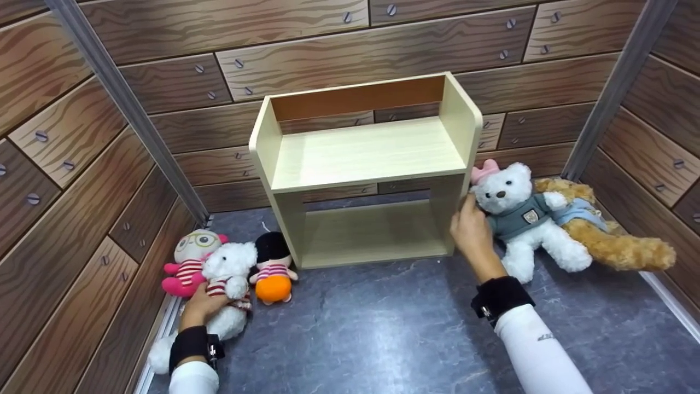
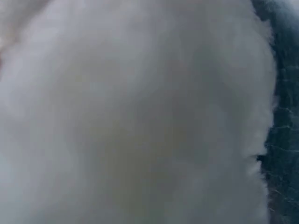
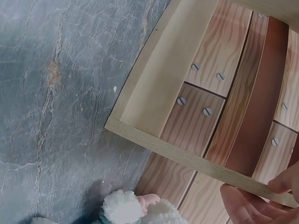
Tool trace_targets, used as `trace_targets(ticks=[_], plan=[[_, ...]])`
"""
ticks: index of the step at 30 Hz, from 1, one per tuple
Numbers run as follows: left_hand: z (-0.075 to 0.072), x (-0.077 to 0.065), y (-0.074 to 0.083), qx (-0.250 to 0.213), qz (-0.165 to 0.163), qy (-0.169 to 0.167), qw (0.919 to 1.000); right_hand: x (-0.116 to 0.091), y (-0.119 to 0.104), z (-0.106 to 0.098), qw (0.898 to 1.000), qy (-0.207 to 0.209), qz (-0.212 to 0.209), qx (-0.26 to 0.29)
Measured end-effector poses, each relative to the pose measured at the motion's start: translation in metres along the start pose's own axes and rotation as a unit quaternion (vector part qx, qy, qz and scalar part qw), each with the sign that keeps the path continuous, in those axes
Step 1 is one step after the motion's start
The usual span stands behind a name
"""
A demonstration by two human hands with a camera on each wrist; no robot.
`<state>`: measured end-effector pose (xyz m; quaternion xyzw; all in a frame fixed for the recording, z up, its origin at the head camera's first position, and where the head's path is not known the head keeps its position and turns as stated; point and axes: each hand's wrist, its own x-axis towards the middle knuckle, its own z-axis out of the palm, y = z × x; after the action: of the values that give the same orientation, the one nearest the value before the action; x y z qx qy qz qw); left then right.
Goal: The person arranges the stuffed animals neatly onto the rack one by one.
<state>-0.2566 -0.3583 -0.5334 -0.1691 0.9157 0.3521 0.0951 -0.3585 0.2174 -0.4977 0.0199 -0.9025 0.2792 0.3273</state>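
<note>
My left hand [image 1: 203, 304] grips a white teddy bear [image 1: 229, 261] in a red-striped top by its body, at the left wall. Blurred white fur [image 2: 140, 112] fills most of the left wrist view. Beside that bear are a pink doll with yellow glasses [image 1: 198, 246] and a black-haired doll in orange shorts [image 1: 273, 287]. With my right hand [image 1: 473, 227] I pinch the right side panel of a pale wooden shelf [image 1: 372, 150]. In the right wrist view, thumb and fingers [image 3: 243, 205] lie on opposite faces of the panel's edge. The shelf stands upright with two bare boards.
Right of the shelf sits a white teddy bear in a green top [image 1: 517, 216] with a pink bow, leaning on a brown plush toy [image 1: 612, 238]. Wood-patterned walls [image 1: 383, 44] enclose the dark marbled floor [image 1: 372, 323] at the back and on both sides.
</note>
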Motion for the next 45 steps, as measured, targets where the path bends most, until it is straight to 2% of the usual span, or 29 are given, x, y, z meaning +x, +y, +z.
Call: trace_targets(ticks=[7, 15, 19, 22, 26, 30, 32, 36, 39, 42, 45], plan=[[0.002, -0.004, -0.011, -0.004, 0.017, 0.057, 0.9982, -0.001, 0.000, -0.002, 1.000, -0.005, 0.011, 0.003], [0.003, -0.019, -0.013, -0.008, -0.009, 0.107, 0.9942, -0.001, 0.001, -0.001, 0.999, -0.015, 0.028, 0.015], [0.006, -0.029, -0.016, -0.014, -0.009, 0.169, 0.9855, -0.002, 0.002, -0.001, 0.999, -0.015, 0.023, 0.018], [0.008, -0.038, -0.011, -0.028, 0.013, 0.225, 0.9738, -0.002, 0.003, -0.001, 1.000, -0.008, 0.016, 0.018], [0.013, -0.050, 0.003, -0.049, 0.056, 0.292, 0.9536, -0.001, 0.003, -0.001, 1.000, -0.002, 0.014, 0.016], [0.022, -0.064, 0.022, -0.083, 0.112, 0.353, 0.9254, -0.001, 0.002, 0.000, 1.000, -0.005, 0.014, 0.018], [0.027, -0.074, 0.034, -0.108, 0.139, 0.369, 0.9123, -0.001, 0.002, 0.000, 1.000, -0.005, 0.014, 0.020], [0.041, -0.097, 0.062, -0.158, 0.183, 0.363, 0.9001, -0.002, 0.000, 0.002, 1.000, -0.004, 0.011, 0.020], [0.056, -0.109, 0.085, -0.194, 0.223, 0.334, 0.8952, -0.002, 0.000, 0.003, 1.000, 0.000, 0.008, 0.021], [0.076, -0.114, 0.106, -0.204, 0.263, 0.318, 0.8878, -0.002, -0.001, 0.004, 1.000, 0.010, 0.003, 0.023], [0.097, -0.112, 0.124, -0.207, 0.300, 0.308, 0.8786, -0.002, -0.003, 0.005, 1.000, 0.020, -0.001, 0.023]])
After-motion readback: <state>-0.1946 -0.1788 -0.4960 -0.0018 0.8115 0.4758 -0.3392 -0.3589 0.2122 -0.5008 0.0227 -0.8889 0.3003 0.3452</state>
